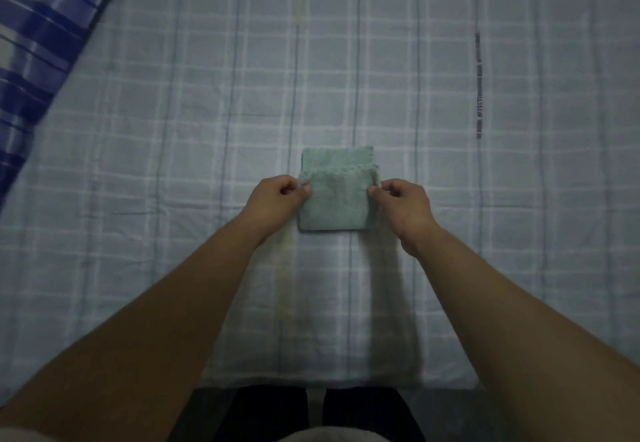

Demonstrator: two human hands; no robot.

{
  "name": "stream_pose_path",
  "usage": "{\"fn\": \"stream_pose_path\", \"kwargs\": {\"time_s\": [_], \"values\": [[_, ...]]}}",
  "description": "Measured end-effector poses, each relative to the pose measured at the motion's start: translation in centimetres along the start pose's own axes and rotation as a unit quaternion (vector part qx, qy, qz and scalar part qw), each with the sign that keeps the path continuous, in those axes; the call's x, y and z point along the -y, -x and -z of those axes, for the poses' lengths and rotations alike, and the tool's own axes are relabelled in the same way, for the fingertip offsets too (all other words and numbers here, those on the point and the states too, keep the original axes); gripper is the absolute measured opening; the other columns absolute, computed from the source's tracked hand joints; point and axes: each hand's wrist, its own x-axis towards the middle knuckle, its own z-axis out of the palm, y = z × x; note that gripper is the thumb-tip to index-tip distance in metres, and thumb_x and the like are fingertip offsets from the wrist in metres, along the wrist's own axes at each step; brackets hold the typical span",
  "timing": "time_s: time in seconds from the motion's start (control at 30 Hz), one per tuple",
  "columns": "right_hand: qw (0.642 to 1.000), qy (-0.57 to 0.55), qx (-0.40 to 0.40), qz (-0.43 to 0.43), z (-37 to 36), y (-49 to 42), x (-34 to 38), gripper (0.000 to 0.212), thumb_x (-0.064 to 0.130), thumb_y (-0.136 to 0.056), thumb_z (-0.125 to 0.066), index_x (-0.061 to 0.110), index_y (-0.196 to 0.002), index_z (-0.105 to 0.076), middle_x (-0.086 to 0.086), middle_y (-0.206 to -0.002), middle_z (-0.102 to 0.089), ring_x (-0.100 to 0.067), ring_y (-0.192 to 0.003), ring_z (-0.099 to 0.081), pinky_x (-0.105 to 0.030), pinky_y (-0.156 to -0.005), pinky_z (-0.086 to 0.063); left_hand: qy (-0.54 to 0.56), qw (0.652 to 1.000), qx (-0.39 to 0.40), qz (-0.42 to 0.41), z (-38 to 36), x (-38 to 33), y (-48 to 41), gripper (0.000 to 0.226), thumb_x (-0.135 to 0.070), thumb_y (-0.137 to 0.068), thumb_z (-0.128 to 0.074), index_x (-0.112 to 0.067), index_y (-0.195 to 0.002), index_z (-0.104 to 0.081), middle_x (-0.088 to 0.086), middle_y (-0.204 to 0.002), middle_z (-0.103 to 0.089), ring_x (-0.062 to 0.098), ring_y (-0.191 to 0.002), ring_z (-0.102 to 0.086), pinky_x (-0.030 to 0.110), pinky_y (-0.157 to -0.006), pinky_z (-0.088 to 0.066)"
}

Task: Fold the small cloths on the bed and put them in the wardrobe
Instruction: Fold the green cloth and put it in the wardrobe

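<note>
Both bare forearms reach forward from the bottom corners of the view and converge toward the centre. The left forearm runs from about seven o'clock up toward one o'clock, the right from about five o'clock up toward eleven. The left hand (277, 197) is loosely curled, knuckles up, thumb and forefinger pinched on the left corner of the upper layer of a small green cloth (337, 200). The right hand (403, 204) mirrors it, wrist slightly bent, its fingertips (375, 191) pinching the right corner. The two hands sit level, well apart.
</note>
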Motion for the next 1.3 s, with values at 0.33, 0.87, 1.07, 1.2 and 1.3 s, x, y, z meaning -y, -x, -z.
{"fn": "stream_pose_path", "kwargs": {"time_s": [0.33,0.87,1.07,1.2,1.3], "values": [[0.993,0.107,-0.051,-0.015,-2.1,-7.1,0.8,0.032,0.033,-0.086,-0.070,0.016,-0.061,-0.057,0.006,-0.057,-0.056,-0.015,-0.059,-0.053,-0.026,-0.059,-0.039,-0.008,0.999,-0.052,0.011,-0.8,0.0,-6.3,0.014,-0.031,-0.085,-0.080,-0.021,-0.080,-0.070,-0.004,-0.072,-0.069,0.010,-0.067,-0.062,0.026,-0.070,-0.051],[0.994,0.000,0.104,-0.016,-6.5,-7.1,2.2,0.014,0.015,-0.095,-0.053,0.015,-0.085,-0.062,-0.013,-0.079,-0.065,-0.026,-0.072,-0.059,-0.041,-0.067,-0.048,0.239,0.959,0.021,0.150,-5.6,-3.5,-6.4,0.023,-0.027,-0.102,-0.054,-0.013,-0.085,-0.060,0.008,-0.061,-0.064,0.018,-0.038,-0.057,0.020,-0.038,-0.039],[0.977,-0.102,0.156,-0.106,-5.5,-8.6,1.4,0.019,0.008,-0.095,-0.037,0.020,-0.102,-0.049,-0.018,-0.077,-0.072,-0.035,-0.059,-0.069,-0.036,-0.044,-0.053,0.288,0.941,-0.007,0.177,-5.5,-1.1,-6.8,0.009,-0.022,-0.103,-0.054,-0.015,-0.099,-0.058,0.005,-0.061,-0.072,0.019,-0.045,-0.067,0.028,-0.047,-0.055],[0.985,-0.080,0.128,-0.087,-5.3,-8.0,1.5,0.021,0.007,-0.090,-0.043,0.022,-0.096,-0.055,-0.017,-0.076,-0.066,-0.031,-0.058,-0.068,-0.033,-0.045,-0.051,0.294,0.937,-0.031,0.187,-5.1,-1.6,-6.4,0.007,-0.021,-0.103,-0.054,-0.015,-0.103,-0.057,0.010,-0.074,-0.071,0.020,-0.051,-0.069,0.030,-0.050,-0.056],[0.991,-0.083,0.097,-0.048,-4.8,-7.4,1.5,0.016,0.008,-0.085,-0.051,0.019,-0.084,-0.062,-0.015,-0.064,-0.062,-0.027,-0.046,-0.060,-0.025,-0.042,-0.042,0.281,0.944,-0.032,0.171,-4.9,-2.4,-6.1,0.007,-0.019,-0.100,-0.056,-0.016,-0.094,-0.057,0.011,-0.068,-0.066,0.020,-0.047,-0.064,0.029,-0.048,-0.053]]}}
